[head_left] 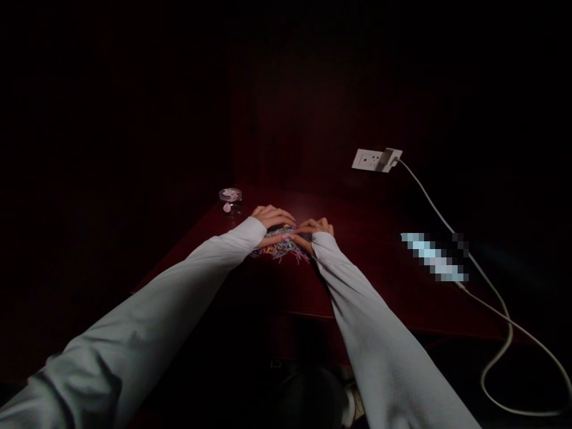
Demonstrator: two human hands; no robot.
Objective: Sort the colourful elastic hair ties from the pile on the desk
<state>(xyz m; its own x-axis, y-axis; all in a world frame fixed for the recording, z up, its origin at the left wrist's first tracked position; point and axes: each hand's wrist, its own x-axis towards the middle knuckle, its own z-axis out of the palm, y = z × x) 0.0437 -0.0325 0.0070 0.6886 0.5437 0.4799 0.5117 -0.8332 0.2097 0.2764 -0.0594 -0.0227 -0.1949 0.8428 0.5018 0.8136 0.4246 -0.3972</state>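
A small multicoloured bundle of thin strands (277, 249), like a fringed yarn piece, lies on the dark red table, its loose ends spreading toward me. My left hand (270, 221) reaches over its left side, fingers bent across the top and thumb along the near side. From the right, my right hand (316, 229) grips the same bundle between thumb and forefinger, the other fingers curled. Both thumbs almost meet at its middle. My fingers partly cover the bundle, so its exact make is hard to see.
A clear round container (230, 195) with pink and white bits stands at the back left, a small pink piece (227, 207) by it. A wall outlet (369, 159) holds a charger (389, 159). Its white cable (429, 199) loops down right, near a blurred-out device (433, 257).
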